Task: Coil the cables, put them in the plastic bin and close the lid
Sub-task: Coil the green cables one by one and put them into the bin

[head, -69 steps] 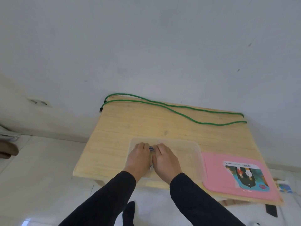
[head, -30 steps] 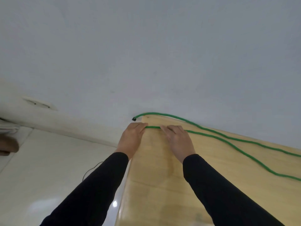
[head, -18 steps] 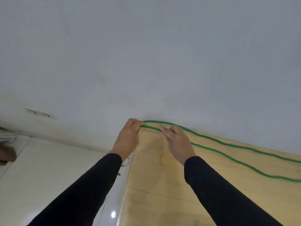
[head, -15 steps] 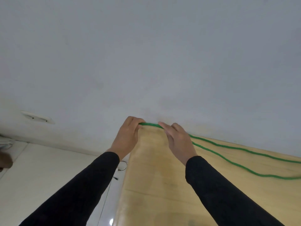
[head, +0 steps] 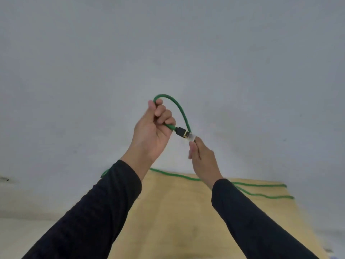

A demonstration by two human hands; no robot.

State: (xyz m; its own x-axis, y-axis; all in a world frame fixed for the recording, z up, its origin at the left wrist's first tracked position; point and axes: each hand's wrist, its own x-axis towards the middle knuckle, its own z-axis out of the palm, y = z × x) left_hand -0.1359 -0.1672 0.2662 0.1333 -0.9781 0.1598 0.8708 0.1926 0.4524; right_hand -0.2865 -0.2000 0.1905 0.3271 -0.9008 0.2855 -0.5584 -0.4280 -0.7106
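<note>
A long green cable (head: 182,111) arches in the air in front of the wall. My left hand (head: 153,129) is closed around it just behind its black plug (head: 180,131), which has a clear tip. My right hand (head: 202,157) pinches the cable where the arch comes down, right at the plug's clear tip. The rest of the green cable (head: 259,195) lies in two strands along the far edge of the wooden table (head: 177,221). The plastic bin and its lid are out of view.
A plain grey-white wall (head: 168,53) fills the upper view. To the left of the table lies pale floor (head: 28,230). Both black sleeves reach up from the bottom of the frame.
Both hands have lifted the cable end off the table's far left corner. It now forms a small loop in the air, with the plug showing between my hands.
</note>
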